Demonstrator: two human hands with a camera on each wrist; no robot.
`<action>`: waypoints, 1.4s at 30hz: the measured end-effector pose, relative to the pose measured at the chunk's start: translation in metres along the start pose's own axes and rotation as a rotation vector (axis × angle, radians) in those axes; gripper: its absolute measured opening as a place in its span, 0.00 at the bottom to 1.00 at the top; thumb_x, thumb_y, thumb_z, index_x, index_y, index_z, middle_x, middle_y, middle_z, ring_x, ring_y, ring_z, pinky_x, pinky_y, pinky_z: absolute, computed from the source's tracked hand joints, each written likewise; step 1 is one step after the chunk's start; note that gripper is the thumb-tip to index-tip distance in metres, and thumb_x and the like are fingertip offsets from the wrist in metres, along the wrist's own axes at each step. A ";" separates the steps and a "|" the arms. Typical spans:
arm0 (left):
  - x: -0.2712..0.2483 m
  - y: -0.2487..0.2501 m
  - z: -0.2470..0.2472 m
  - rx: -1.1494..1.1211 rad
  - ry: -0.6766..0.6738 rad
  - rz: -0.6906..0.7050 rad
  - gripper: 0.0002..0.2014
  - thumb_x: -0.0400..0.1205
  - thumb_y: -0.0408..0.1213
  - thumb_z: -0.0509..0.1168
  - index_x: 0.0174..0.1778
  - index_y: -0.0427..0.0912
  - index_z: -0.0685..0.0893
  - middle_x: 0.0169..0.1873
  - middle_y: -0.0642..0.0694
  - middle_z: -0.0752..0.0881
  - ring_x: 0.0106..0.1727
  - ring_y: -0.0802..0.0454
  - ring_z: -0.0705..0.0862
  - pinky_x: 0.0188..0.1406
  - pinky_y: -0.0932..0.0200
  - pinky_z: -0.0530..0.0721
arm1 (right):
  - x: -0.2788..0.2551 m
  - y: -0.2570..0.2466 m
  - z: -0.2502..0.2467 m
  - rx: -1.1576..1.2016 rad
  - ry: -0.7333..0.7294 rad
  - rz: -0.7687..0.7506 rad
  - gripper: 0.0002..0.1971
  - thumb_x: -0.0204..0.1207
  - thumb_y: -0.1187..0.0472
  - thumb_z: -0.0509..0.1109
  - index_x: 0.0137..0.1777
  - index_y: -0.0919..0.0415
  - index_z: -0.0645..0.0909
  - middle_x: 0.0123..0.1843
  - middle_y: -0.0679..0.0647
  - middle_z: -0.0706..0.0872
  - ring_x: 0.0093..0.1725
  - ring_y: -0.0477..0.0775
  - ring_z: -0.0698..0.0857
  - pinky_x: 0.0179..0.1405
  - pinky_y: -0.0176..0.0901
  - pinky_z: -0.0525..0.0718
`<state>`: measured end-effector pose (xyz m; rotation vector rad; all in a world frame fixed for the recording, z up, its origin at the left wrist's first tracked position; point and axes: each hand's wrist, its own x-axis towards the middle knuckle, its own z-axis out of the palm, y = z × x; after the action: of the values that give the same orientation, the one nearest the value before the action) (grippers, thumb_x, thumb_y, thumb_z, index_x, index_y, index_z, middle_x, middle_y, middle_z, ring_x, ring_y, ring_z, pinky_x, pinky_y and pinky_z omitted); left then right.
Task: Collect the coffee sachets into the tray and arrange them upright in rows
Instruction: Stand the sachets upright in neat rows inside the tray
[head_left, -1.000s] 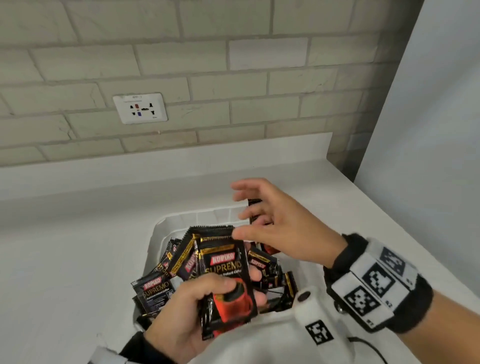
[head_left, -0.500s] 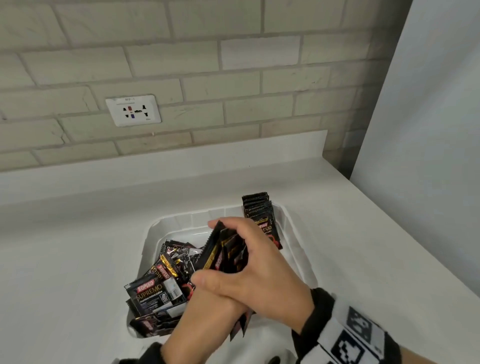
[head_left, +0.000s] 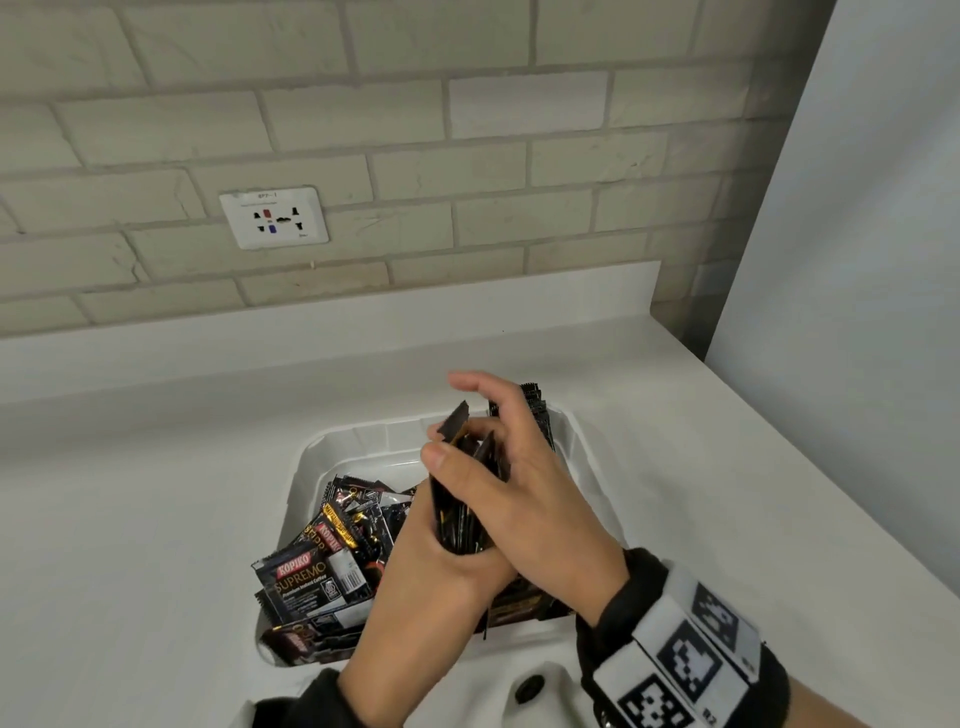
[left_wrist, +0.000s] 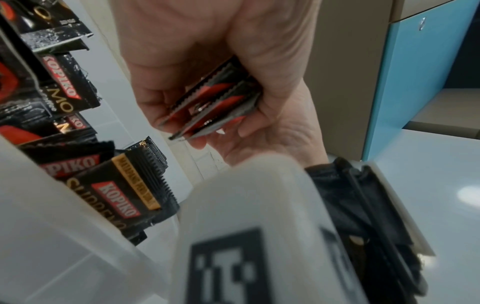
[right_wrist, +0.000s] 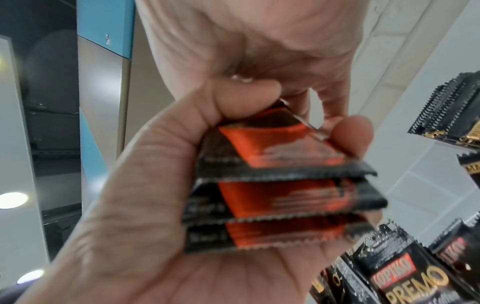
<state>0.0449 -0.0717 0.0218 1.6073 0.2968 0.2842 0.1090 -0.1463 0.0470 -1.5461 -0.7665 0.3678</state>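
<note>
Both hands hold one bundle of black and red Kopiko sachets (head_left: 460, 519) edge-on above the white tray (head_left: 363, 441). My left hand (head_left: 431, 587) grips the bundle's lower end from below. My right hand (head_left: 519, 499) wraps it from the right, thumb on its left face and index finger raised. The right wrist view shows three stacked sachets (right_wrist: 280, 191) in the grip; the left wrist view shows their serrated ends (left_wrist: 215, 100). Several loose sachets (head_left: 311, 577) lie jumbled in the tray's left half. A few upright sachets (head_left: 540, 410) stand at its far right, partly hidden by my right hand.
The tray sits on a white counter (head_left: 130, 493) against a low backsplash and a brick wall with a socket (head_left: 274, 216). A pale panel (head_left: 857, 260) bounds the counter on the right. Marker bands are on both wrists.
A second ago my right hand hovered open over the tray while the left held fanned sachets. The right hand has since closed on the bundle, which now stands edge-on between both hands.
</note>
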 end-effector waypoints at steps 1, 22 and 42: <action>0.000 0.003 -0.001 -0.024 -0.025 0.012 0.27 0.61 0.38 0.68 0.59 0.48 0.79 0.52 0.44 0.87 0.48 0.58 0.85 0.46 0.67 0.84 | 0.001 -0.002 -0.001 -0.006 -0.004 -0.021 0.15 0.75 0.54 0.70 0.59 0.41 0.73 0.46 0.41 0.83 0.46 0.32 0.82 0.47 0.24 0.79; 0.018 0.001 -0.039 -0.433 -0.199 -0.282 0.12 0.64 0.36 0.68 0.42 0.39 0.89 0.36 0.33 0.90 0.34 0.45 0.90 0.28 0.55 0.87 | 0.014 0.011 -0.016 -0.094 0.013 0.125 0.28 0.68 0.58 0.76 0.64 0.39 0.68 0.62 0.43 0.77 0.61 0.45 0.82 0.54 0.42 0.86; 0.026 -0.007 -0.053 -0.652 -0.088 -0.328 0.08 0.76 0.38 0.63 0.41 0.36 0.81 0.28 0.40 0.87 0.26 0.48 0.86 0.29 0.50 0.88 | 0.010 0.030 -0.008 0.451 0.400 0.299 0.06 0.77 0.63 0.65 0.53 0.58 0.74 0.50 0.59 0.87 0.43 0.55 0.89 0.43 0.54 0.88</action>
<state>0.0502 -0.0129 0.0179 0.9076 0.3505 0.0438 0.1288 -0.1445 0.0212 -1.2453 -0.1225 0.4020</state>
